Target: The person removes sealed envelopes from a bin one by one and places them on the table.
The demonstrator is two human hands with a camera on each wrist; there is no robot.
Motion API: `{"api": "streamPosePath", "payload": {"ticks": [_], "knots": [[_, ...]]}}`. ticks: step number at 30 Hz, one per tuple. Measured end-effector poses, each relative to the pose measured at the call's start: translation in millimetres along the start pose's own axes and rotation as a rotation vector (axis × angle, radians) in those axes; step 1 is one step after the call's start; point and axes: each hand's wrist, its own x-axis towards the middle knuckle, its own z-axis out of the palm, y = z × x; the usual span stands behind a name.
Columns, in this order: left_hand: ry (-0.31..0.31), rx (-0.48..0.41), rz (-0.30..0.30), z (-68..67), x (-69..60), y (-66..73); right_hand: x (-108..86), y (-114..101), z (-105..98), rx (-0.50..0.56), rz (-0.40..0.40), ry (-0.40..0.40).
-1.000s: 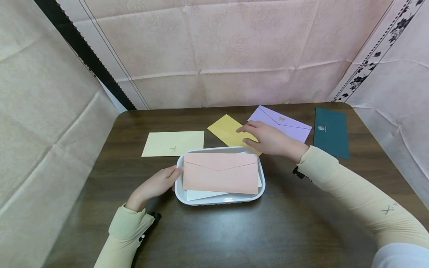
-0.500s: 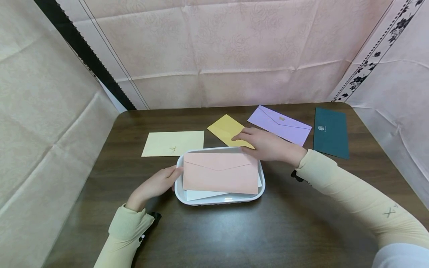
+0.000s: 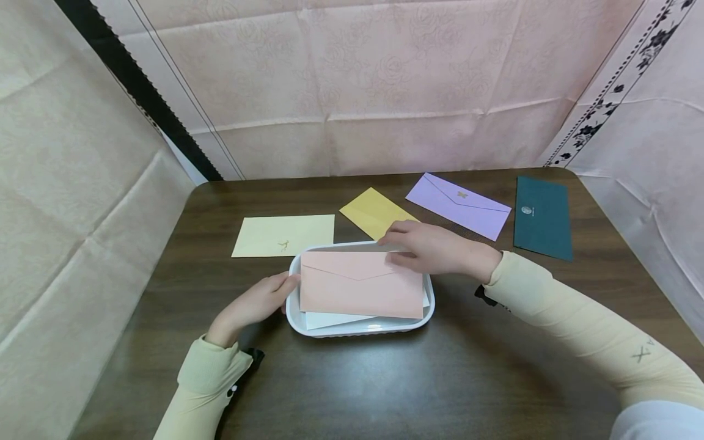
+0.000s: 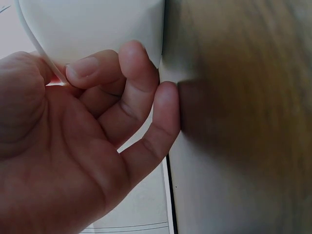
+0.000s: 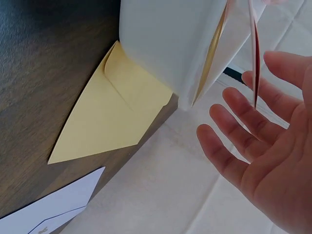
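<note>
head view: left hand (image 3: 258,305) grips the left end of a white tray (image 3: 360,333), thumb over the rim. tray sits on the brown tabletop (image 3: 352,391). in it a pink envelope (image 3: 346,287) lies flap side up over a white paper piece (image 3: 330,321). right hand (image 3: 431,246) at the tray's far right corner, thumb over the pink envelope. beyond the tray, left to right: cream envelope (image 3: 283,235), yellow envelope (image 3: 374,211) set at an angle and partly covered, purple envelope (image 3: 459,206), dark green envelope (image 3: 543,217). patterned cloth (image 3: 385,91) behind.

left wrist view: fingers curled against the tray's outer wall, lowest fingertip close to the tabletop; clamped on the tray.

right wrist view: fingers loosely extended and spread, thumb apart from them. pink envelope's edge stands between thumb and fingers, thumb clear of it; contact with the fingers, cannot tell. yellow envelope lies outside, just beside the tray wall.
</note>
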Motion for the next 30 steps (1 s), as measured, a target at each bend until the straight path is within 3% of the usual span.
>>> {"api": "streamPosePath", "payload": {"ticks": [6, 13, 30], "knots": [[-0.003, 0.0, -0.006, -0.2, -1.6, -1.6, -0.9, -8, 4, -0.029, -0.033, 0.001], [0.003, 0.005, -0.011, 0.4, -0.6, -2.2, -3.2, -15, 7, -0.053, -0.014, -0.005], [-0.014, -0.002, -0.023, -0.4, 1.6, -1.0, -3.0, -15, 14, -0.097, -0.053, 0.019]]}}
